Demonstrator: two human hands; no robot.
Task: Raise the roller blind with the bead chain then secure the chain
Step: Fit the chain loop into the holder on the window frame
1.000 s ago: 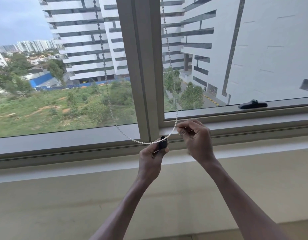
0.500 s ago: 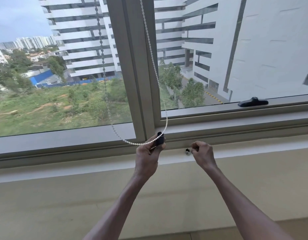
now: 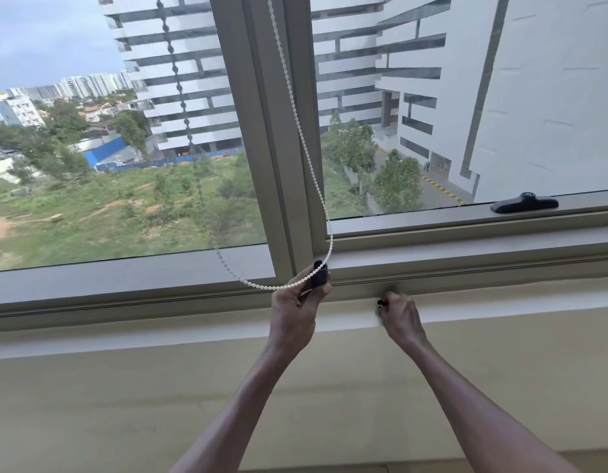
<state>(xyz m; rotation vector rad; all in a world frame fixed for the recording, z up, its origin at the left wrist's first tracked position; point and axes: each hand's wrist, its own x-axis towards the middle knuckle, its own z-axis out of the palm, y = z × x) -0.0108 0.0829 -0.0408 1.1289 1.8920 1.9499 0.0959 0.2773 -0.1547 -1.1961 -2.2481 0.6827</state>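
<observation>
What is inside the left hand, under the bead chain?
The left hand pinches a small black holder; the bead chain loops over its top. Only its upper part shows. Fingers cover the lower part, so its base stays hidden.

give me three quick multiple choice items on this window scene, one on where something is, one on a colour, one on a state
1. Where is the black window handle?
A. on the right window's bottom frame
B. on the wall below the sill
C. in the right hand

2. What colour is the bead chain?
A. red
B. white
C. green

3. What is the left hand doing?
A. hanging empty
B. resting flat on the glass
C. gripping a black clip that the chain loops through

Answers: 1 A, it lies on that frame; 2 B, its beads are white; 3 C, fingers close around the clip.
</observation>
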